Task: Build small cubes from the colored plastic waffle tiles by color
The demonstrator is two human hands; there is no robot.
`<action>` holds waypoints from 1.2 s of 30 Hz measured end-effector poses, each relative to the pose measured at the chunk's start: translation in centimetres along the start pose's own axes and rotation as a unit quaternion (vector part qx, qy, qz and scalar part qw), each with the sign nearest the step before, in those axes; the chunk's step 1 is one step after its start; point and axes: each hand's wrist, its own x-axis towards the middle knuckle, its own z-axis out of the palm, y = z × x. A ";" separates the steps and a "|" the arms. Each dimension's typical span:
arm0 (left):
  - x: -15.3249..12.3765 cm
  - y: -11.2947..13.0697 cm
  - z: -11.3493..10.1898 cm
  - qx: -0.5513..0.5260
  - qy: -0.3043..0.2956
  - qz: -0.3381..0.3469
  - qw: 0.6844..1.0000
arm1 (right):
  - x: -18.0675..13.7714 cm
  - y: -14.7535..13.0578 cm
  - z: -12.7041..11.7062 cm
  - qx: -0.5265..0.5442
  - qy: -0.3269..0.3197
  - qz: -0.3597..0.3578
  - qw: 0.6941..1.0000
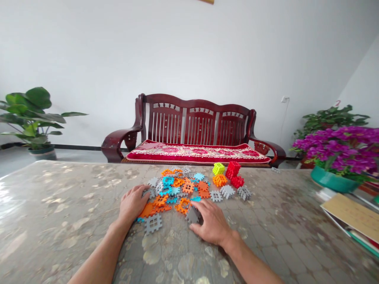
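Note:
My right hand (212,221) pinches a dark grey interlocking block (193,215) between thumb and fingers, at the front right of a loose pile of notched plastic pieces. At the pile's left edge, my left hand (133,204) rests on the table with its fingers stretched out, touching or very near a grey piece (152,192). Orange, blue and grey pieces lie jumbled between the hands, among them an orange window-shaped piece (188,186). A flat grey window-shaped piece (153,224) lies in front of the pile.
Right of the pile stand assembled cubes: red (233,169), yellow-green (218,169), orange (219,180) and grey (244,193). Purple flowers in a teal pot (334,179) and a stack of books (353,215) sit at the table's right. A wooden bench (197,122) stands behind the table.

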 end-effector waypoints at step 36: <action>0.2 -0.2 0.2 0.003 -0.005 -0.005 1.000 | -3.3 12.0 -3.4 -0.139 0.277 0.306 0.900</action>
